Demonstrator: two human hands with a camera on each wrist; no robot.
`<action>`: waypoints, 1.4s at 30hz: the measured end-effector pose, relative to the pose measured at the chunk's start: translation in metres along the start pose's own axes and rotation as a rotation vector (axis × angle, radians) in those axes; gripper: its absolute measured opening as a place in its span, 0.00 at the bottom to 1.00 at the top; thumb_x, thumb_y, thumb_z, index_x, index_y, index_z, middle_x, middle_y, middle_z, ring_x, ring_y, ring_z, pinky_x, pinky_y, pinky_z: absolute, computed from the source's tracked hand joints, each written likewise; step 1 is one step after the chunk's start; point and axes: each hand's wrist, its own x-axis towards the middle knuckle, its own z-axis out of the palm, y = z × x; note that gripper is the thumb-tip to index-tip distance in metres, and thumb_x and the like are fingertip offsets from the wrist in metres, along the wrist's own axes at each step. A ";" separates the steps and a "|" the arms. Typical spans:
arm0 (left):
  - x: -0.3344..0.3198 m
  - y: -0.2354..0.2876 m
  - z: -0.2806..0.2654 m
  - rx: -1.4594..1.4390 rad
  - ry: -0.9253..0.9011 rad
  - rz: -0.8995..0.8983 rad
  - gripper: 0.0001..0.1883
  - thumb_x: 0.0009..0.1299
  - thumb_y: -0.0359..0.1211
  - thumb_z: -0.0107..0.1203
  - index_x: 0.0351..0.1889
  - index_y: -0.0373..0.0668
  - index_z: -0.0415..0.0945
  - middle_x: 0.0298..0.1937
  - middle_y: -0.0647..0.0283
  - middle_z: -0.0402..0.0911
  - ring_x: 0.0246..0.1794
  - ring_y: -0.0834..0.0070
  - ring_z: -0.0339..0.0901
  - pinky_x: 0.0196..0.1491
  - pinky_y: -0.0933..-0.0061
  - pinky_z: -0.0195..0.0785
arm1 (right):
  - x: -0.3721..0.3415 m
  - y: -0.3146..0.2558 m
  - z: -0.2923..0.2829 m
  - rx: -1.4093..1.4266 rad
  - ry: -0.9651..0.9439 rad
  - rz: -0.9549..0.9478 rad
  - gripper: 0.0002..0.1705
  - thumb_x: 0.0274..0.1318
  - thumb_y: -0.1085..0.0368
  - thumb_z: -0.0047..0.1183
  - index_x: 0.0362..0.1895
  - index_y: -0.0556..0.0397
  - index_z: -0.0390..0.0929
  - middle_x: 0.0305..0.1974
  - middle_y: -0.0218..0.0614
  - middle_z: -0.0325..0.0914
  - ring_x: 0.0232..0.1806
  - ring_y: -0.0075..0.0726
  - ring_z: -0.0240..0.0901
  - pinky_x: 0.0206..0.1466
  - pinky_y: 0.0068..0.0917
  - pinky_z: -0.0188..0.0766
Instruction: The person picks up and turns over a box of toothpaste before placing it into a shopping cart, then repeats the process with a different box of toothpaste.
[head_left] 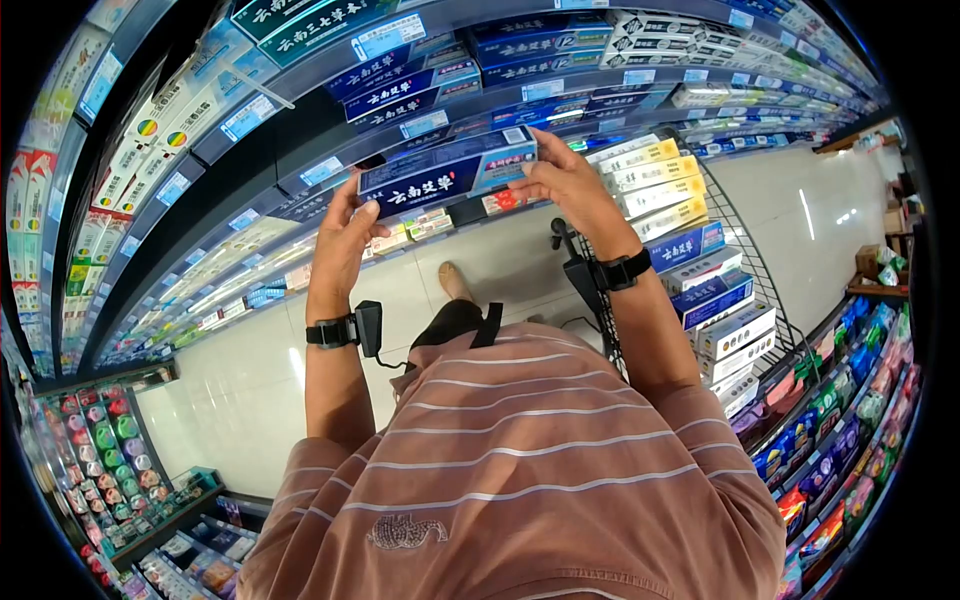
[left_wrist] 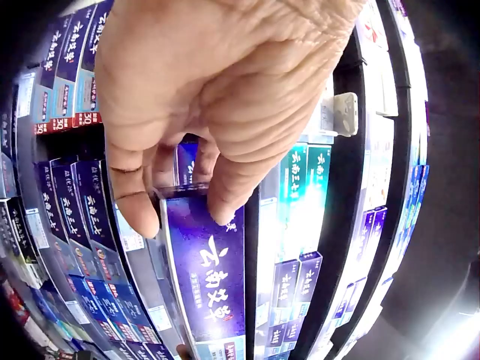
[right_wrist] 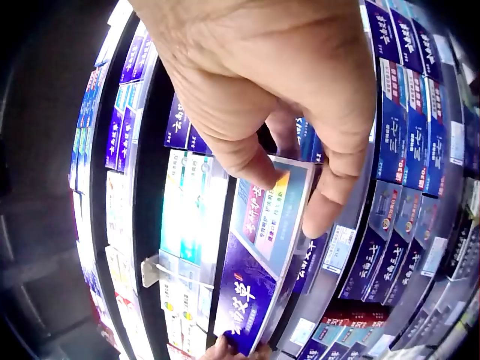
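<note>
A long dark blue box (head_left: 447, 172) with white characters and a light blue end is held level between both hands, in front of the shelves. The left hand (head_left: 345, 235) grips its left end, thumb on the printed face; in the left wrist view, the left hand (left_wrist: 217, 90) pinches the end of the box (left_wrist: 206, 270). On the other end, the right hand (head_left: 580, 195) has its thumb on the light blue part. The right wrist view has the right hand (right_wrist: 277, 97) pinching that end of the box (right_wrist: 262, 247) between thumb and fingers.
A wire cart (head_left: 745, 235) at the right holds stacked white, yellow and blue boxes (head_left: 735, 330). Shelves of boxes (head_left: 540, 55) curve across the front and left. Packets fill a rack (head_left: 850, 420) at lower right. A tiled floor (head_left: 225, 410) shows below.
</note>
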 end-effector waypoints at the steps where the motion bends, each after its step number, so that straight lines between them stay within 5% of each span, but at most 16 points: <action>1: 0.000 -0.002 -0.001 -0.011 0.016 -0.010 0.28 0.76 0.32 0.56 0.73 0.39 0.65 0.54 0.61 0.76 0.47 0.76 0.76 0.41 0.76 0.75 | -0.001 -0.001 0.001 -0.007 0.028 0.033 0.34 0.68 0.65 0.54 0.76 0.53 0.60 0.49 0.36 0.74 0.43 0.33 0.82 0.45 0.29 0.80; 7: -0.006 0.004 0.005 0.028 0.110 -0.126 0.31 0.78 0.48 0.55 0.71 0.37 0.67 0.38 0.64 0.79 0.22 0.80 0.70 0.24 0.79 0.61 | -0.006 -0.012 0.016 -0.055 0.120 0.109 0.36 0.68 0.52 0.57 0.73 0.55 0.63 0.32 0.32 0.76 0.27 0.27 0.76 0.38 0.28 0.79; 8: -0.008 0.008 0.013 0.062 0.103 -0.116 0.31 0.78 0.55 0.51 0.63 0.35 0.72 0.34 0.65 0.77 0.20 0.81 0.68 0.22 0.79 0.57 | -0.007 -0.017 0.021 -0.061 0.144 0.124 0.36 0.68 0.50 0.57 0.72 0.56 0.65 0.30 0.32 0.75 0.26 0.27 0.75 0.37 0.28 0.79; 12: -0.001 -0.005 0.000 0.049 0.049 -0.196 0.29 0.80 0.60 0.41 0.46 0.41 0.74 0.25 0.68 0.72 0.19 0.81 0.66 0.21 0.79 0.54 | -0.003 -0.015 0.020 -0.050 0.195 0.203 0.38 0.63 0.41 0.60 0.67 0.52 0.71 0.27 0.34 0.75 0.25 0.25 0.75 0.30 0.26 0.77; 18: -0.007 0.001 -0.003 -0.006 -0.082 -0.142 0.29 0.80 0.59 0.42 0.51 0.41 0.74 0.29 0.66 0.75 0.23 0.80 0.70 0.25 0.78 0.59 | 0.005 -0.005 0.008 -0.107 0.211 0.247 0.37 0.63 0.33 0.56 0.53 0.55 0.76 0.25 0.32 0.75 0.21 0.27 0.73 0.28 0.28 0.77; 21: -0.012 -0.001 -0.003 0.001 -0.033 -0.132 0.28 0.79 0.56 0.49 0.57 0.39 0.74 0.37 0.64 0.79 0.31 0.78 0.75 0.31 0.78 0.68 | 0.000 -0.006 0.009 -0.123 0.191 0.257 0.50 0.57 0.26 0.57 0.64 0.58 0.73 0.36 0.37 0.77 0.27 0.27 0.76 0.30 0.26 0.78; 27: -0.008 -0.003 -0.003 0.029 0.059 -0.101 0.29 0.78 0.56 0.50 0.55 0.37 0.75 0.35 0.64 0.78 0.31 0.77 0.76 0.29 0.76 0.69 | 0.005 -0.005 0.014 -0.090 0.167 0.290 0.50 0.59 0.28 0.56 0.67 0.60 0.69 0.52 0.44 0.73 0.31 0.32 0.78 0.31 0.27 0.79; 30: -0.006 0.002 -0.004 0.067 0.046 -0.157 0.30 0.78 0.57 0.48 0.56 0.37 0.74 0.34 0.64 0.76 0.29 0.78 0.76 0.28 0.75 0.68 | -0.003 -0.014 0.027 -0.099 0.194 0.214 0.39 0.63 0.37 0.57 0.58 0.61 0.73 0.44 0.39 0.78 0.30 0.30 0.78 0.32 0.27 0.78; 34: -0.002 -0.002 -0.009 0.015 0.058 -0.223 0.31 0.78 0.56 0.49 0.60 0.36 0.72 0.36 0.65 0.76 0.30 0.77 0.76 0.29 0.76 0.69 | 0.000 -0.013 0.028 -0.066 0.184 0.232 0.39 0.62 0.39 0.59 0.61 0.60 0.71 0.49 0.41 0.75 0.30 0.31 0.78 0.31 0.28 0.78; 37: -0.001 -0.011 -0.010 -0.025 -0.025 -0.078 0.30 0.77 0.51 0.54 0.64 0.35 0.69 0.38 0.65 0.76 0.32 0.77 0.76 0.30 0.76 0.69 | 0.011 -0.005 0.022 -0.055 0.178 0.233 0.44 0.60 0.37 0.61 0.65 0.61 0.68 0.58 0.43 0.72 0.31 0.31 0.79 0.31 0.27 0.79; 42: -0.004 0.007 -0.008 0.286 0.005 -0.031 0.32 0.68 0.40 0.68 0.67 0.39 0.68 0.37 0.69 0.77 0.33 0.83 0.73 0.32 0.80 0.68 | 0.020 -0.010 0.033 -0.047 0.194 0.181 0.41 0.61 0.38 0.60 0.61 0.62 0.71 0.54 0.43 0.73 0.33 0.32 0.79 0.33 0.29 0.80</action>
